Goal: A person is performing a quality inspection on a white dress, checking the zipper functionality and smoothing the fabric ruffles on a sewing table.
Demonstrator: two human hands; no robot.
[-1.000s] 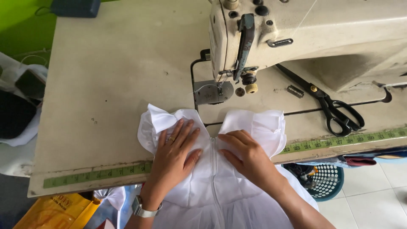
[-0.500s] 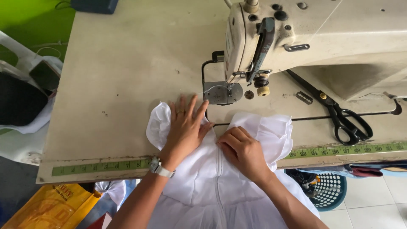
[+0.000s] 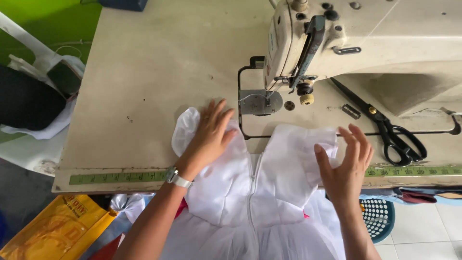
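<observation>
Garment: a white dress (image 3: 260, 192) is lying bodice-up on the table (image 3: 144, 86), its skirt hanging over the near edge toward the person; a centre seam or zip is running down the middle of the bodice.
Left hand: the left hand (image 3: 209, 132) is pressing flat on the left shoulder ruffle, fingers spread apart, fingertips pointing toward the presser foot (image 3: 257, 101).
Right hand: the right hand (image 3: 344, 166) is hovering at the right sleeve ruffle, fingers apart and slightly curled; whether it is touching the cloth cannot be told.
Machine: the sewing machine (image 3: 365, 43) is standing at the far right of the table; no cloth is lying under the needle.
Placement: the dress's top edge is sitting just short of the needle plate, near it but apart.
Done, by judgement: the bodice is looking already assembled, with both ruffles attached and spread out.
Left, by judgement: the piece is being laid out and smoothed; feeding it under the foot is not yet begun.
Nearby: black scissors (image 3: 390, 130) are lying to the right of the dress, untouched; a green tape measure (image 3: 115, 177) is running along the table's front edge.
</observation>
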